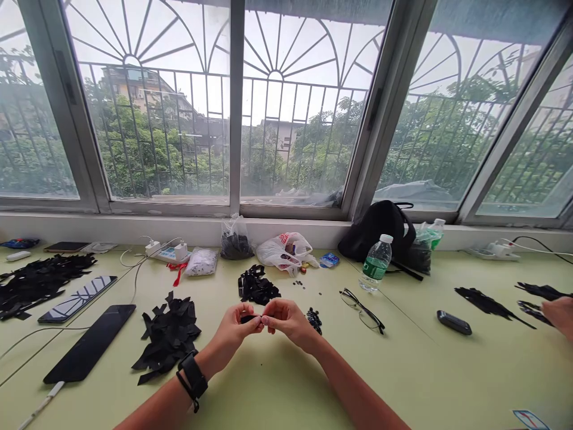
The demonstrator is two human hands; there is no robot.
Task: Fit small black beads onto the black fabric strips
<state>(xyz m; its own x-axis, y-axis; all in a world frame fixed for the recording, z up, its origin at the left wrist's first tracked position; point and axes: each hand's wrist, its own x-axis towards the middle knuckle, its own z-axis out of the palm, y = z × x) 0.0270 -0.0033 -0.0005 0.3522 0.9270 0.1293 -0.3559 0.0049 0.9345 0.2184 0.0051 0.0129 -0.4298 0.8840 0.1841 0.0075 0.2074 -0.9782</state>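
My left hand point(239, 325) is closed on a small black strip point(248, 319), held just above the table in the middle of the view. My right hand point(286, 322) meets it fingertip to fingertip, pinched at the strip's end; whatever lies between those fingertips is too small to make out. Just beyond my hands is a pile of black strips point(257, 285). Small dark round pieces point(314, 320) lie heaped beside my right wrist. Left of my left hand spreads a larger heap of black strips point(168, 334).
A phone point(89, 343) on a cable and another phone point(78, 298) lie left. Eyeglasses point(362, 310) and a water bottle point(376, 263) are to the right. Plastic bags point(286, 251) and a black backpack point(380, 230) line the sill. Another person's hand point(559, 313) shows at the right edge.
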